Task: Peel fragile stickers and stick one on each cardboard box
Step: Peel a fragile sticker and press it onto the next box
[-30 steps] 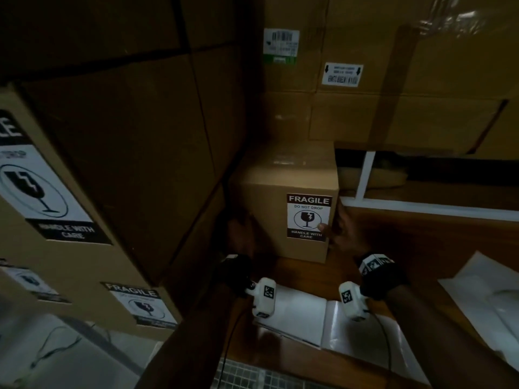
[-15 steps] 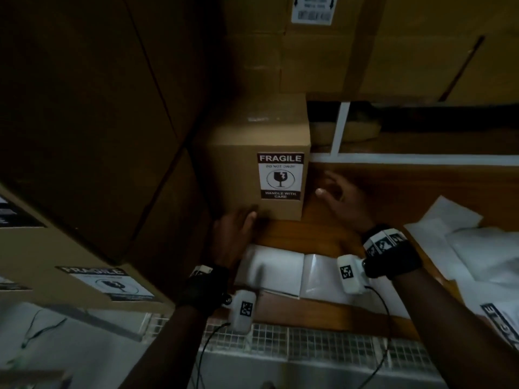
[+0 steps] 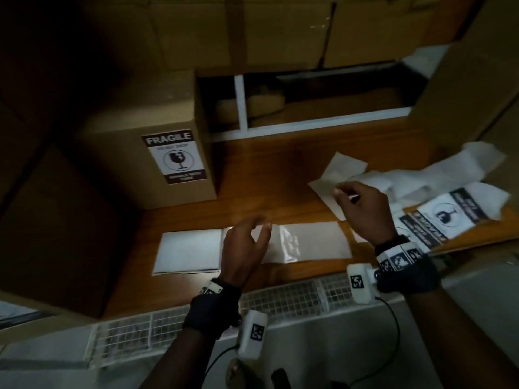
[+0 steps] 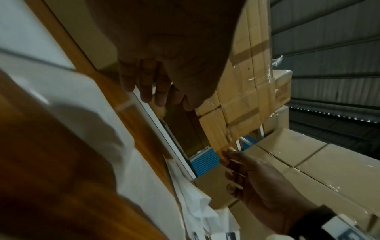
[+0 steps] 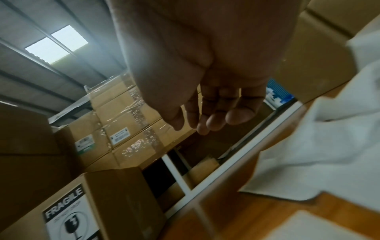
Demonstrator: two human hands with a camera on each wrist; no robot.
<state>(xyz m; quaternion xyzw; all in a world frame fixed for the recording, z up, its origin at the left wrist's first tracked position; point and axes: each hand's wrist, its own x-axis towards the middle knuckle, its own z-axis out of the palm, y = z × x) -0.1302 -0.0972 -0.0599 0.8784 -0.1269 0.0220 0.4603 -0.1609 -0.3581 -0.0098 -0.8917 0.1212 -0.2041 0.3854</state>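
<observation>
A small cardboard box (image 3: 132, 169) stands at the back left of the wooden table (image 3: 266, 175), with a black-and-white fragile sticker (image 3: 174, 159) on its front; the box (image 5: 115, 199) and its sticker (image 5: 68, 219) also show in the right wrist view. Unpeeled fragile stickers (image 3: 446, 217) lie on their strip at the right. My left hand (image 3: 252, 228) hovers, fingers relaxed and empty, over glossy white backing sheets (image 3: 193, 251). My right hand (image 3: 344, 192) hangs loosely curled above crumpled white backing paper (image 3: 345, 169) and holds nothing, fingers (image 5: 213, 120) bare. Both hands are away from the box.
Large stacked cardboard boxes (image 3: 64, 220) wall in the left side, and more taped boxes (image 3: 266, 32) stand behind. A white-framed shelf opening (image 3: 323, 119) sits at the back. Another box (image 3: 463, 88) rises at the right. A tiled ledge (image 3: 280, 299) runs along the near edge.
Both hands have left the small box and drawn back toward me. The right hand moved right over the loose backing paper, the left over the flat sheets. The view tilted down.
</observation>
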